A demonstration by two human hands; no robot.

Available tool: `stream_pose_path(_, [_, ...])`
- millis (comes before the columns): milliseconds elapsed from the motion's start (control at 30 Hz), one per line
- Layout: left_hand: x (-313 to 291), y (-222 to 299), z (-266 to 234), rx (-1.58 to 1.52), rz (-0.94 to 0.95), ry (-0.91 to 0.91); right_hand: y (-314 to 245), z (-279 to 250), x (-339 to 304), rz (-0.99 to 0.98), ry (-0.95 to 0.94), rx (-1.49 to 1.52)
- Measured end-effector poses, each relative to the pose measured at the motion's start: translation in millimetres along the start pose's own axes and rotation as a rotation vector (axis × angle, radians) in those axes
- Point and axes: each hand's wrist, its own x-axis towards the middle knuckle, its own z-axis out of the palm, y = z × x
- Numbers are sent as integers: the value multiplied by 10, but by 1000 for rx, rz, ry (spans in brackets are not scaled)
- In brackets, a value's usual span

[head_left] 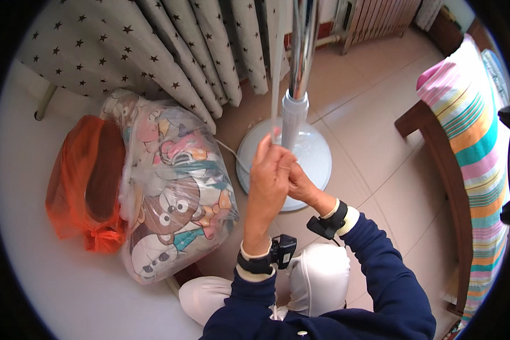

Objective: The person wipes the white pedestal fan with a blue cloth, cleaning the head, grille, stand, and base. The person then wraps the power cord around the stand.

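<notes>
A floor stand has a chrome pole, a white collar and a round pale base on the tiles. Both hands are together in front of the collar's lower part, above the base. My left hand is closed, its fingertips at the lower end of a long, thin white strip that runs upward beside the pole. Against it, my right hand is closed too, with its fingertips partly hidden behind the left. What the right fingers grip does not show. Black devices are strapped round both wrists.
A clear bag of cartoon-print bedding and an orange bag lie to the left. Star-print curtains hang behind, near a radiator. A wooden bed frame with striped bedding stands right. A thin cable reaches the base.
</notes>
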Motion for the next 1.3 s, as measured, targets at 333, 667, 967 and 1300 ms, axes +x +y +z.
stream_pose_path(333, [-188,154,191,-361,-17,131,901,79,-637,-114,-222,-164])
stream_pose_path(667, [-497,-299,210,456,126,-24,1008,-1,-893,-184,-241,-334])
stream_pose_path(967, [-969,-625,256,-250,-315,213,917,48,-1281,-368,-454,-321])
stream_pose_path(1300, [-916,224,39,-451,-187,190,1297,-251,-1349,-419,-587,-442])
